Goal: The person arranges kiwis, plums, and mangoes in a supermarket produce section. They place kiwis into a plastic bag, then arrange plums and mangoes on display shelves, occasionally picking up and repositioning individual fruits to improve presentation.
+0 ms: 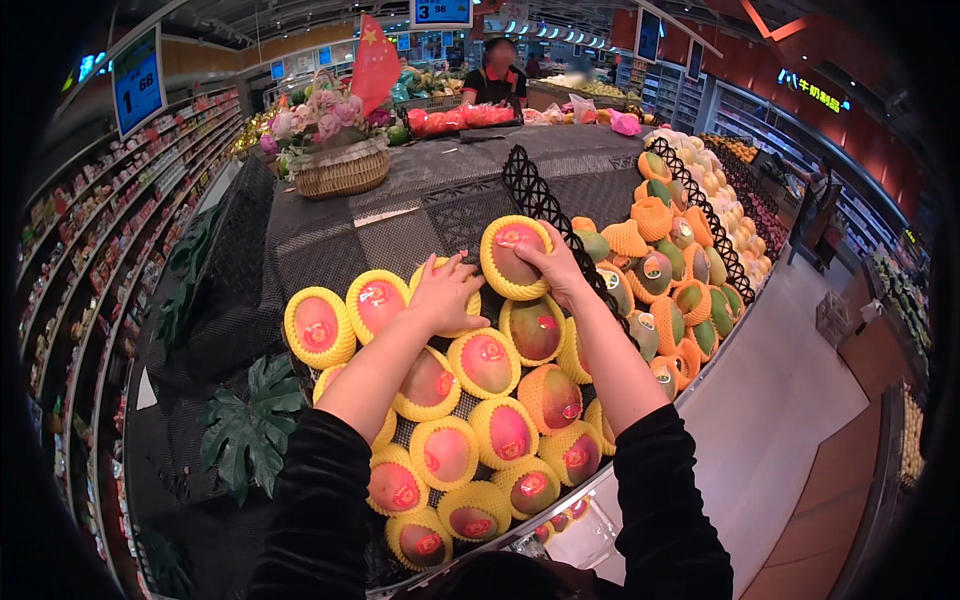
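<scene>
My right hand (556, 264) holds a reddish mango (516, 259) in a yellow foam net, thumb across its front. It is at the top of the mango rows, above a greener netted mango (534, 330). To the left, my left hand (448, 296) grips another yellow-netted mango (475, 303) from above, fingers spread and thumb at its lower side; the hand hides most of this fruit. Several stickered mangoes lie in slanting rows below, among them a pink one (486, 364) and one in an orange net (551, 400).
A black lattice divider (551, 199) separates these from orange-netted mangoes (651, 271) on the right. Behind stand dark mesh-covered display steps (457, 169) and a wicker flower basket (343, 169). An artificial leaf (251, 424) lies at left. A person (495, 79) stands across the display.
</scene>
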Action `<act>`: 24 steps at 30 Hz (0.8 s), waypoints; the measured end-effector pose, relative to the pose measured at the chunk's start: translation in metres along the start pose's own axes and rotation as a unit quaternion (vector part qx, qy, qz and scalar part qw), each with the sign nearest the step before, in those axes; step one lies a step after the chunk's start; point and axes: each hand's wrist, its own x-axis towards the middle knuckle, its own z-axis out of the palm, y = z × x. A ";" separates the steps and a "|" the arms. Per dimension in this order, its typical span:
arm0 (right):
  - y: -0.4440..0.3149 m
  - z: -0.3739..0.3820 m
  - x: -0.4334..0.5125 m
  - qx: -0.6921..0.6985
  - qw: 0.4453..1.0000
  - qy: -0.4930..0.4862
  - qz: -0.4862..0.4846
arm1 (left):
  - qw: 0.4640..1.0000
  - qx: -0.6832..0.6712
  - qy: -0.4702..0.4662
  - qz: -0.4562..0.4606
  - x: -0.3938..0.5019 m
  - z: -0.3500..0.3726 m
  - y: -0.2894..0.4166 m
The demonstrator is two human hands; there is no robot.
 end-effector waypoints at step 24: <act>-0.073 -0.096 -0.216 0.096 0.990 0.035 -0.098 | 0.988 0.072 0.043 -0.130 -0.027 0.005 -0.006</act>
